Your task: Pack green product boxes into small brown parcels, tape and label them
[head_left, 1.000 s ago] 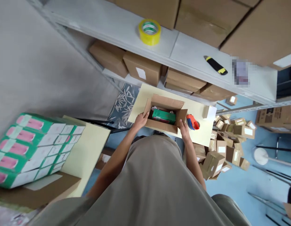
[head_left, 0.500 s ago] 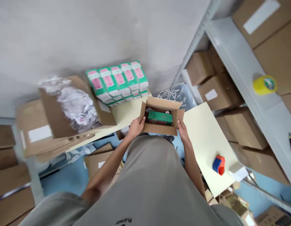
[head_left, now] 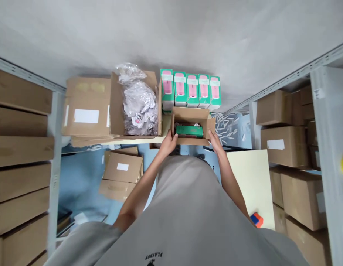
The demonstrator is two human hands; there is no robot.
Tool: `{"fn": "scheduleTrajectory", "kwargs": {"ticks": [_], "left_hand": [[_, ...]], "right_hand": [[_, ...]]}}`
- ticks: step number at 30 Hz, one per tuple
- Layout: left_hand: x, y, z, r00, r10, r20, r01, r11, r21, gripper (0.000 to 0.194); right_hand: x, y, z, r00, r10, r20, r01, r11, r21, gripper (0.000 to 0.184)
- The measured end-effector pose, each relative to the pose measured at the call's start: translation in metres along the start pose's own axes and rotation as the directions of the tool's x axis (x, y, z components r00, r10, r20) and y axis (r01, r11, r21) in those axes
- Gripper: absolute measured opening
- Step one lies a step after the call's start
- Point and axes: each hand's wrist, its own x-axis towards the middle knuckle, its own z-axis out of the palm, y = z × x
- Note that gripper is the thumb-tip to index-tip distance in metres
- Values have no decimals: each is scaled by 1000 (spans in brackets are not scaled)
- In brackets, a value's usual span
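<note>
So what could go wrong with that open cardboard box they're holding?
The cardboard box has an open top, so if it tips, the green box inside might slide out. The left grip and right grip hold its two ends; if one slips, the whole thing could fall. It also looks close to the row of green-and-pink boxes, so a bump might topple them.

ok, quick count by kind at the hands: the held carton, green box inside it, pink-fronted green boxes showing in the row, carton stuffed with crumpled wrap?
Held carton, between left hand and right hand: 1
Green box inside: 1
Pink-fronted green boxes, visible row: 5
Wrap-stuffed carton: 1
Total: 8
</note>
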Motion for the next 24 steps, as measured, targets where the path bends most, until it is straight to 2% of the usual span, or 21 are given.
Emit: {"fn": "scheduleTrajectory", "kwargs": {"ticks": [3,5,6,8,10,12,15,21,24], "left_hand": [[-20,7,-35,990,132,56,-123,982,-141,69],[-26,15,-70,979,201,-8,-200,969,-145,61],[-23,18,-88,974,194,-113,-202,977,-61,56],[-7,23,-118,937,150,-315,-87,975,205,47],[18,25,-137,923,96,-374,82,897,434,45],[44,26,-145,944,0,-329,202,790,579,49],[67,26,-148,958,-97,-269,262,675,689,49],[63,23,-165,961,-11,-275,215,651,728,44],[62,24,-162,964,2,-266,203,642,740,45]], "right_hand": [[1,-4,2,999,33,-15,-34,999,-36,94],[-1,-5,2,999,30,-34,-32,997,-63,97],[-3,-6,2,998,31,-45,-35,997,-71,99],[-5,-7,2,997,35,-64,-40,996,-78,101],[-6,-8,2,996,42,-73,-47,996,-78,98],[-7,-9,3,995,55,-82,-61,995,-76,94],[-10,-10,5,992,64,-108,-71,995,-64,95],[-15,-9,6,996,26,-82,-28,999,-22,89],[-14,-9,6,997,33,-64,-35,999,-29,93]]}}
